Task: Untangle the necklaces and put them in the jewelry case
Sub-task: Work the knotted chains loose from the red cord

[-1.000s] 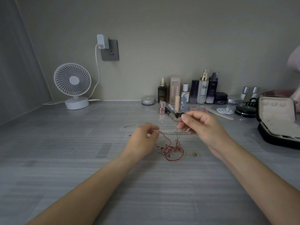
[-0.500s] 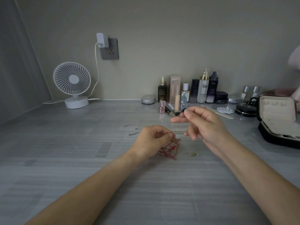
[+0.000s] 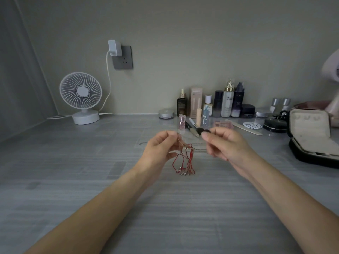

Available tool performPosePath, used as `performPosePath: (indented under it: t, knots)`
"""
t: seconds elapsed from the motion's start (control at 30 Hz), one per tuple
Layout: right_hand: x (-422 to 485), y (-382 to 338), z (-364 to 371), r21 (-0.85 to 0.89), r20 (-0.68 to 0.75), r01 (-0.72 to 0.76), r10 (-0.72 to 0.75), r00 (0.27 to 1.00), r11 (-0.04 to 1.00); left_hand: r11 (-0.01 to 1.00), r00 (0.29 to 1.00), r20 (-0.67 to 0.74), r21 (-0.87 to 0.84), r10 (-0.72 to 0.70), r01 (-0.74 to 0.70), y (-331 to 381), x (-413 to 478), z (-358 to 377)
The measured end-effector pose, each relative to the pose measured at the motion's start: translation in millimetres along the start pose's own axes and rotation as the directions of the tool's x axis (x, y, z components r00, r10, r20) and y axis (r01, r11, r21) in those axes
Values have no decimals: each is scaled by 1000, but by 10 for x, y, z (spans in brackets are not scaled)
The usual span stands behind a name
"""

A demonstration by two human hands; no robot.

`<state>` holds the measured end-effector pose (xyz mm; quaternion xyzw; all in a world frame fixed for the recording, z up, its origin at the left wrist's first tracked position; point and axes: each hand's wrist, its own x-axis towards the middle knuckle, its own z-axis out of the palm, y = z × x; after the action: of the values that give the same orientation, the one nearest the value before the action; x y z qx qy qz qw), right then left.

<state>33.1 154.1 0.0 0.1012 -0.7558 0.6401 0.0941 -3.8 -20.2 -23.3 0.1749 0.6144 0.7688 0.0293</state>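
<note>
My left hand point(image 3: 159, 148) pinches the top of a tangle of necklaces point(image 3: 183, 160), red cords and a fine metal chain, which hangs above the grey table with small clasps or charms at its lower end. My right hand point(image 3: 226, 146) hovers just right of the tangle, thumb and forefinger pinched together; I cannot make out a chain between them. The jewelry case point(image 3: 300, 153), black outside and beige inside, stands open at the right edge of the table, well apart from both hands.
A thin silver chain point(image 3: 145, 143) lies on the table behind my hands. Cosmetic bottles point(image 3: 227, 101), brushes and a nail file line the back wall. A white desk fan point(image 3: 80, 96) stands at the back left, its cable running to a wall socket.
My left hand closed over the tangle on the table and has lifted it, so the red cords now hang down. My right hand let its chain drop lower and stays beside the tangle.
</note>
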Motion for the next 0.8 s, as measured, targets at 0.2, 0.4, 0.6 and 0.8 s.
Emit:
performPosePath:
  t: [0.2, 0.4, 0.6, 0.8]
  knots:
    - [31, 47, -7, -20, -8, -47, 47, 999, 999, 995, 999, 28, 96, -27, 25, -45, -8, -4]
    - [96, 116, -116, -51, -131, -171, 164, 978, 984, 912, 984, 138, 409, -112, 47, -104, -57, 22]
    - [111, 218, -203, -732, -145, -275, 252, 957, 623, 897, 972, 142, 429, -188, 111, -134, -52, -25]
    - [25, 194, -50, -653, 110, -55, 167, 980, 755, 874, 979, 147, 483, -141, 53, -135, -59, 13]
